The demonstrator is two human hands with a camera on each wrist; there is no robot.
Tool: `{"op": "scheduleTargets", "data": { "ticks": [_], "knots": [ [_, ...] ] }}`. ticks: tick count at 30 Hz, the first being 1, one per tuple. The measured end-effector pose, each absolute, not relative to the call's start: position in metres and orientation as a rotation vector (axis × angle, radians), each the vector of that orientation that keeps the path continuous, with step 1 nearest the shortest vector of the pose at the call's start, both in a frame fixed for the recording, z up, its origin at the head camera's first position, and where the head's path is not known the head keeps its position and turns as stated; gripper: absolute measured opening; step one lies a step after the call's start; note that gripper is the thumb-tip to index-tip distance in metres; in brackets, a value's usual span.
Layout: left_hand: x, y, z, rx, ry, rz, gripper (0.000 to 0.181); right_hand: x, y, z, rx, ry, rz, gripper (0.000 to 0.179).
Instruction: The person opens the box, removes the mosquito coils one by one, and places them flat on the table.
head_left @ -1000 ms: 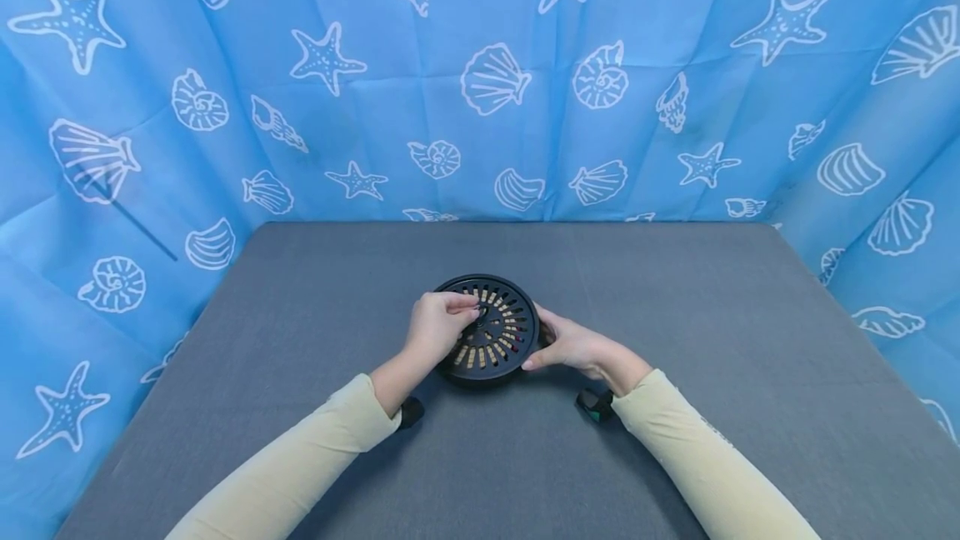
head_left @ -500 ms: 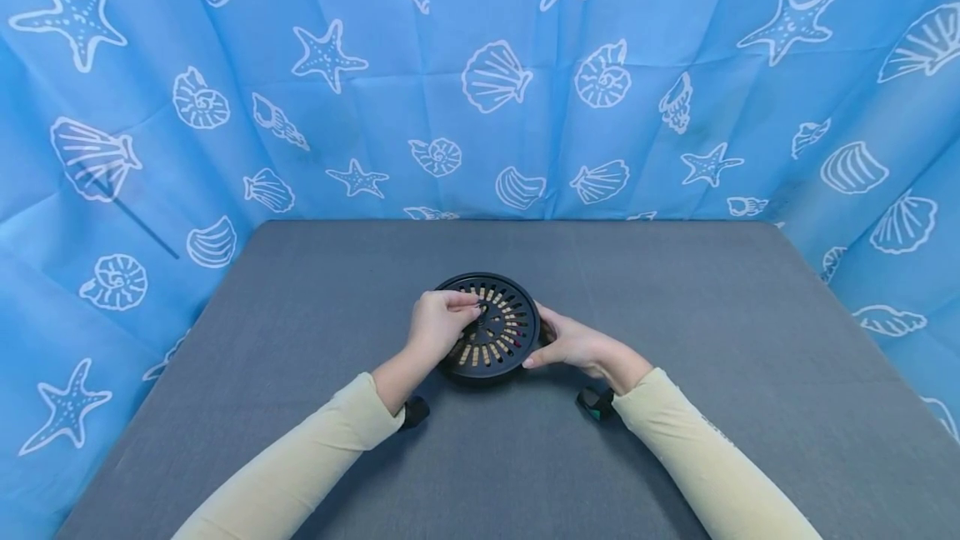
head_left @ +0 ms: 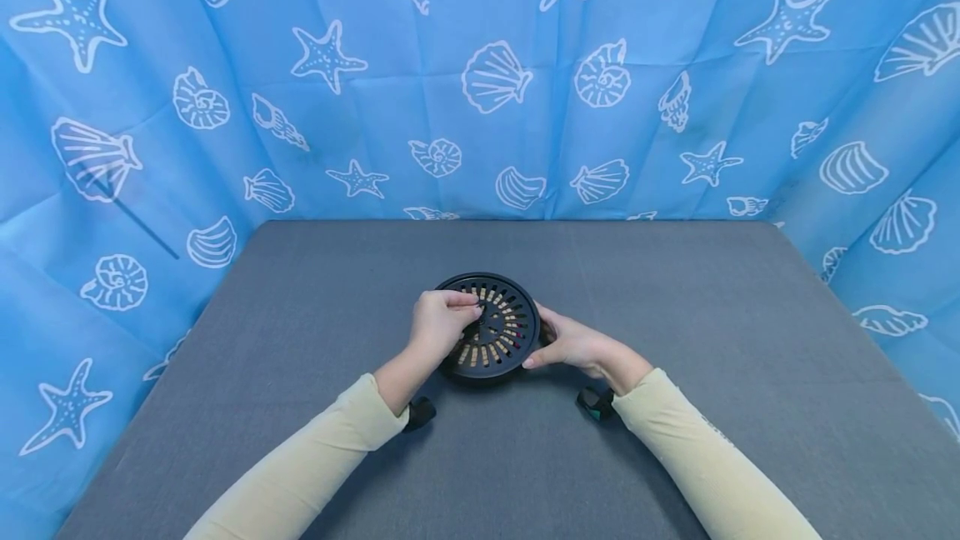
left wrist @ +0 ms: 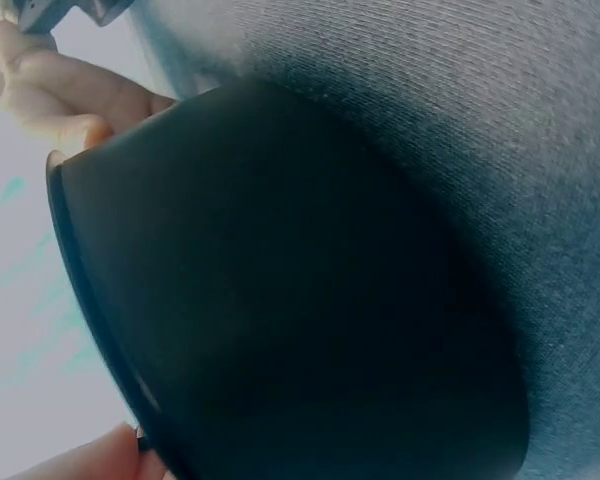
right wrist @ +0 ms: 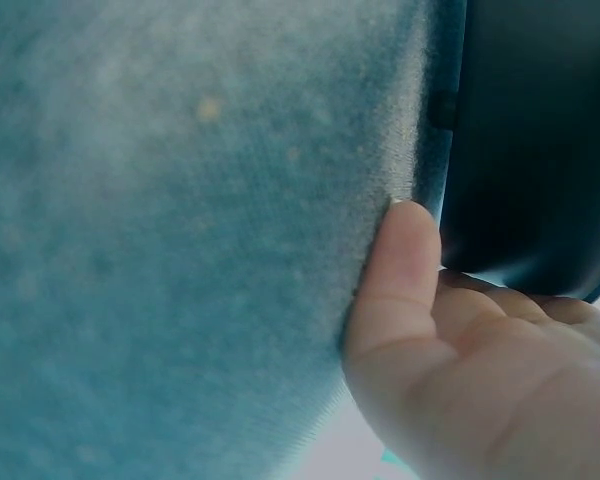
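A round black container (left wrist: 280,280) stands on the grey table, covered by a black slotted lid (head_left: 487,371). Tan pieces and a little red show through the slots. My left hand (head_left: 437,325) pinches the small knob (head_left: 481,312) at the lid's middle between thumb and fingers. In the left wrist view those fingertips (left wrist: 100,458) appear at the lower left, beyond the rim. My right hand (head_left: 573,346) grips the container's right side, its thumb near the front and the other fingers farther back. The right wrist view has its thumb (right wrist: 400,265) beside the dark wall (right wrist: 530,140).
The grey cloth-covered table (head_left: 675,298) extends around the container. A blue curtain (head_left: 450,123) with white shells and starfish hangs behind and at both sides. Small black devices (head_left: 595,403) sit under both wrists.
My left forearm has shifted slightly to the right, while its fingers stay on the knob. The right hand and the container hold their places.
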State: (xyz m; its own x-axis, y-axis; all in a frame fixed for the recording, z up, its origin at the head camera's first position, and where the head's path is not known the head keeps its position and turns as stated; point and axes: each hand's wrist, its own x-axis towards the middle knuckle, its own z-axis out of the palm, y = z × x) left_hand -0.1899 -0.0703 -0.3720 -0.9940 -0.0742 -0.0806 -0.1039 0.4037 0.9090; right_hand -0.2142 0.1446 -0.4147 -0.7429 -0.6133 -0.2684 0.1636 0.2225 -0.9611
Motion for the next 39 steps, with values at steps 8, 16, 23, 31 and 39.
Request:
{"op": "scheduleTargets", "data": {
  "ticks": [8, 16, 23, 31, 39],
  "knots": [
    [-0.189, -0.068, -0.367, -0.182, 2.544, 1.806, 0.019, -0.213, 0.143, -0.413, -0.397, 1.895, -1.557, 0.103],
    [-0.187, -0.078, -0.361, -0.226, 2.493, 1.879, 0.021, -0.213, 0.144, -0.413, -0.402, 1.882, -1.565, 0.106],
    [-0.184, -0.096, -0.358, -0.27, 2.495, 1.92, 0.023, -0.213, 0.145, -0.417, -0.502, 1.886, -1.584, 0.105],
    [-0.179, -0.121, -0.355, -0.33, 2.472, 1.984, 0.026, -0.213, 0.146, -0.419, -0.499, 1.904, -1.564, 0.102],
    [-0.176, -0.149, -0.351, -0.402, 2.458, 2.026, 0.031, -0.213, 0.147, -0.415, -0.501, 1.885, -1.561, 0.102]
  ]
}}
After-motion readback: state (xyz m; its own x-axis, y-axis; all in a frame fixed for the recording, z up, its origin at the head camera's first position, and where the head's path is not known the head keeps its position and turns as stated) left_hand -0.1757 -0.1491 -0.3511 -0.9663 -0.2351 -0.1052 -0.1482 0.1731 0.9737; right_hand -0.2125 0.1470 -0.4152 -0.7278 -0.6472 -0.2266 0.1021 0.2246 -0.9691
